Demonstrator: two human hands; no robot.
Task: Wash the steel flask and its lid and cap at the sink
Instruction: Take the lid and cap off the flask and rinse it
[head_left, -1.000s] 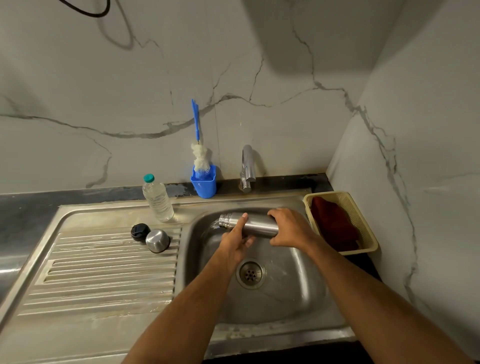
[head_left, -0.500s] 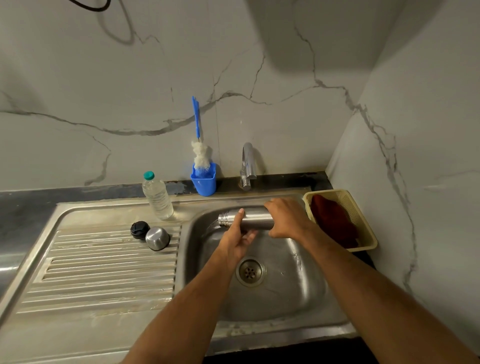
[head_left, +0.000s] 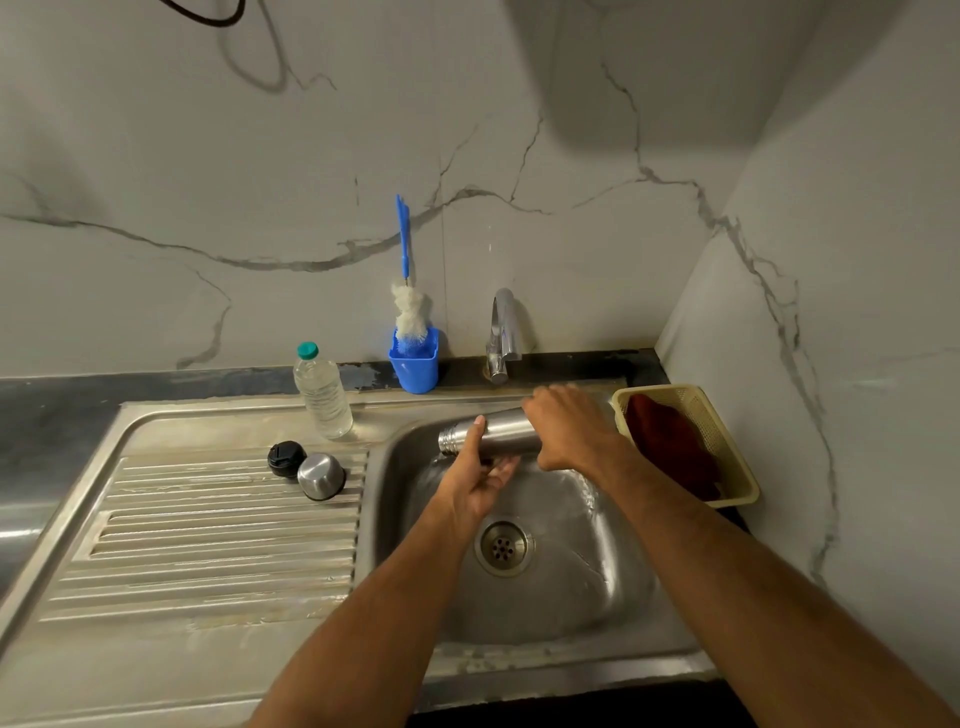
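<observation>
Bare forearms, sleeveless to frame edge; hands (head_left: 524, 457) ungloved.

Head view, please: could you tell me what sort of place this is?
Probably a home kitchen sink corner: a stainless steel sink with ribbed drainboard, a chrome tap against a marble-patterned wall, and a blue-handled bottle brush in a blue plastic holder.

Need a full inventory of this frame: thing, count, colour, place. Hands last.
steel flask: 1, silver, held on its side over the basin, mouth to the left
black lid: 1, black, on the drainboard
steel cap: 1, silver, on the drainboard, right of the lid
sink: 1, steel, centre
tap: 1, chrome, behind the basin
bottle brush: 1, blue and white, in the blue holder
plastic bottle: 1, clear, teal cap, back ledge
basket: 1, cream, right of the sink
cloth: 1, dark red, in the basket
left hand: under the flask's neck
right hand: grips the flask's body
</observation>
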